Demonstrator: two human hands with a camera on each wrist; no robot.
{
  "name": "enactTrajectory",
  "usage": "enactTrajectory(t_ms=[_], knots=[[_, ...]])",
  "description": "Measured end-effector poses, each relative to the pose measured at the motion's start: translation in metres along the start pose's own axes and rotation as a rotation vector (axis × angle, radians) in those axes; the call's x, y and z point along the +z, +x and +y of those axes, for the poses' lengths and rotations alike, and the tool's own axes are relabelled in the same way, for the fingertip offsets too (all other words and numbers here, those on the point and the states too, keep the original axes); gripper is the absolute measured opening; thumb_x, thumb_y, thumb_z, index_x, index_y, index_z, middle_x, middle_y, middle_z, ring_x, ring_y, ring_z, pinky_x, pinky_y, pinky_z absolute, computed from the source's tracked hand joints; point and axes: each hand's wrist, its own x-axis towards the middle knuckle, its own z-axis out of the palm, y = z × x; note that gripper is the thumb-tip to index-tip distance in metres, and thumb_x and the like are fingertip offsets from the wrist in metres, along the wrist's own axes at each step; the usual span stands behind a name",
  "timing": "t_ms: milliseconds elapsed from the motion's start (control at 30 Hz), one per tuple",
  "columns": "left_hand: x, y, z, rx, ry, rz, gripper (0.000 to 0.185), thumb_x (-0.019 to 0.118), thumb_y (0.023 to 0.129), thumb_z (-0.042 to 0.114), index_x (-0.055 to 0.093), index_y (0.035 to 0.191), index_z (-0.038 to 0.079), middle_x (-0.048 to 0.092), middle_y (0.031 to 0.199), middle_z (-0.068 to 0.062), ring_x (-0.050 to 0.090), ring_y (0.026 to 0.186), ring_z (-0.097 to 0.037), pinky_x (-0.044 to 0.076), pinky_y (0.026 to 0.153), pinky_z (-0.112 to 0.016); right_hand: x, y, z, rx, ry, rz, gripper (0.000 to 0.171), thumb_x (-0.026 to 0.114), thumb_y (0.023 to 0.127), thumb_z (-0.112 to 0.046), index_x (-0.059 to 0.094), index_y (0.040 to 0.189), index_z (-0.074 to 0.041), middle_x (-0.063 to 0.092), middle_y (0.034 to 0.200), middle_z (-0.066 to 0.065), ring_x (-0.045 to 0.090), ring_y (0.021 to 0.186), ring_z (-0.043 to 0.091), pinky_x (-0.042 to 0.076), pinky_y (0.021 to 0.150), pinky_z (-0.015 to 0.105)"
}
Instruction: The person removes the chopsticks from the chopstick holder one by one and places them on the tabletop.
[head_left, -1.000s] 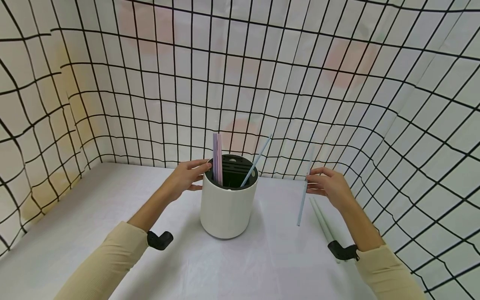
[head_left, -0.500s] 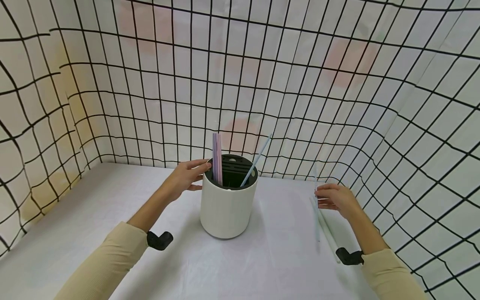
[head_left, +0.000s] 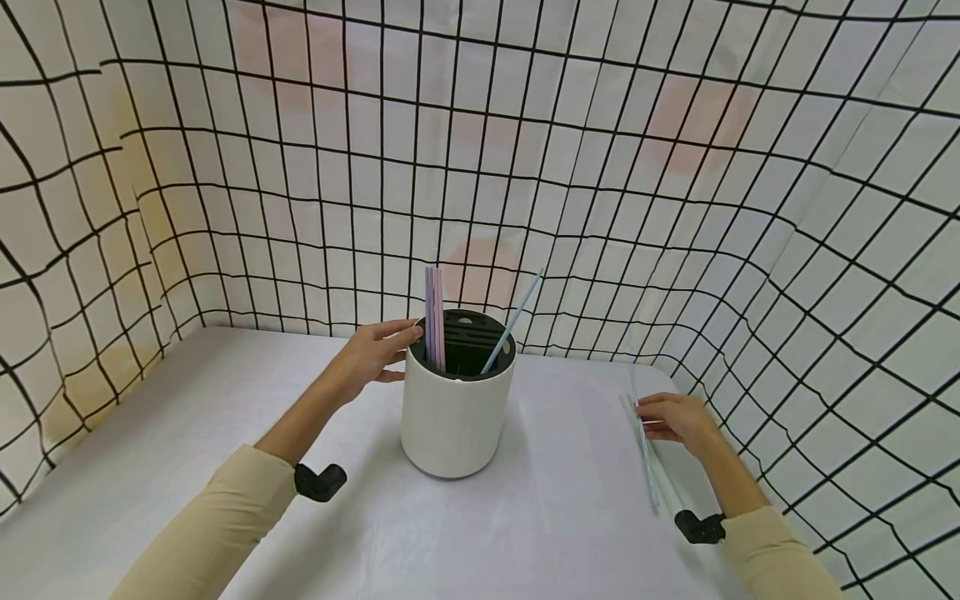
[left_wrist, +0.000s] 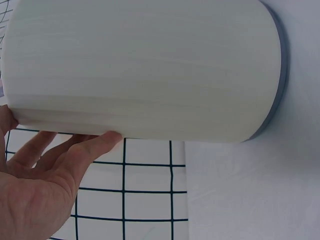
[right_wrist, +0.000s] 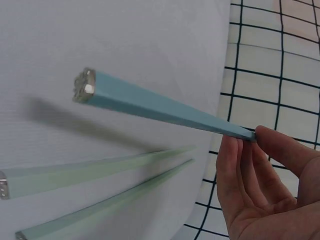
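Note:
A white cylindrical utensil holder [head_left: 453, 425] with a black slotted top stands upright on the table. My left hand [head_left: 371, 354] rests against its left side near the rim, fingers extended; in the left wrist view several fingertips meet or pass behind the white wall [left_wrist: 150, 75]. At the right, my right hand [head_left: 678, 421] pinches a light blue chopstick [right_wrist: 160, 107] between thumb and fingers, its silver-capped end toward the right wrist camera. Beneath this chopstick, two pale green chopsticks [right_wrist: 90, 175] lie on the table. The blue one casts a shadow and appears raised above the surface.
Several purple and pink chopsticks [head_left: 434, 317] stand in the holder's left compartment. Another blue chopstick [head_left: 513, 321] leans right inside it. Black wire grid [head_left: 480, 167] over white cloth bounds the back and both sides of the white table [head_left: 450, 542].
My right hand has moved toward me and slightly right, bringing the blue chopstick down over the green pair. The left hand and the holder keep their places.

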Motion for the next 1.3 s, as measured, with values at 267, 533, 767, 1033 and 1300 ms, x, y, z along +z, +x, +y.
enactTrajectory(t_ms=[267,533,767,1033,1300], knots=[[0.000,0.000,0.000,0.009,0.005,-0.001,0.060,0.061,0.102,0.043,0.048,0.152,0.014,0.052,0.152,-0.012,0.054,0.137,-0.033,0.057,0.099,-0.046,0.003,0.005,0.016,0.017,-0.008,0.015,0.042,0.073,0.092,-0.009,0.061,0.125,0.015,0.075,0.088,0.002,0.072,0.073,0.013,0.064,0.068,0.028],[-0.001,0.000,-0.001,0.014,0.004,-0.003,0.060,0.060,0.102,0.043,0.047,0.152,0.014,0.052,0.153,-0.012,0.054,0.137,-0.034,0.058,0.098,-0.046,0.007,0.009,0.024,0.028,-0.050,0.022,0.046,0.073,0.092,-0.009,0.059,0.129,0.014,0.075,0.088,0.002,0.071,0.075,0.015,0.064,0.068,0.028],[-0.001,0.001,-0.002,0.018,0.000,-0.006,0.060,0.060,0.102,0.043,0.047,0.153,0.013,0.051,0.153,-0.012,0.052,0.139,-0.034,0.057,0.099,-0.047,0.009,0.012,0.031,0.037,-0.070,0.018,0.042,0.073,0.092,-0.009,0.061,0.125,0.014,0.074,0.087,0.003,0.070,0.073,0.015,0.063,0.067,0.028],[-0.001,0.002,-0.003,0.008,0.009,0.004,0.059,0.060,0.102,0.042,0.048,0.152,0.014,0.052,0.153,-0.012,0.053,0.138,-0.033,0.058,0.098,-0.046,0.009,0.016,0.036,0.062,-0.104,0.039,0.041,0.075,0.089,-0.009,0.064,0.122,0.013,0.071,0.080,0.000,0.066,0.069,0.013,0.062,0.063,0.026],[-0.001,0.002,-0.003,0.015,0.003,-0.002,0.060,0.060,0.102,0.042,0.047,0.152,0.013,0.050,0.154,-0.013,0.052,0.139,-0.034,0.057,0.099,-0.046,0.010,0.013,0.038,0.064,-0.120,0.036,0.041,0.074,0.089,-0.008,0.063,0.122,0.013,0.070,0.078,0.000,0.065,0.066,0.012,0.061,0.061,0.025]])
